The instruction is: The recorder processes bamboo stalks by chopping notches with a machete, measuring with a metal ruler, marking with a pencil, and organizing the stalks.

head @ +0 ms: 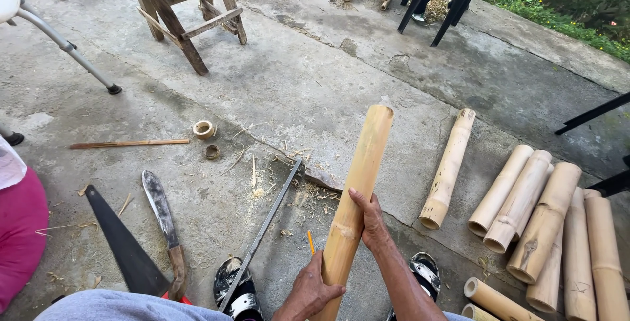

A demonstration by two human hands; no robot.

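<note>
A long pale bamboo section [357,183] slants up and away from me over the concrete floor. My right hand [369,219] grips it around the middle, just above a node. My left hand [308,291] holds its lower end near my knees. A small orange pencil [310,242] sticks up just left of the bamboo, beside my left hand.
A metal bar [262,232], a machete [164,219] and a hand saw [128,249] lie at left. Several cut bamboo sections [545,222] lie at right, one [449,167] apart. Bamboo rings [204,129], a stick [128,143], wooden trestle [184,19] and chair legs [440,0] stand beyond.
</note>
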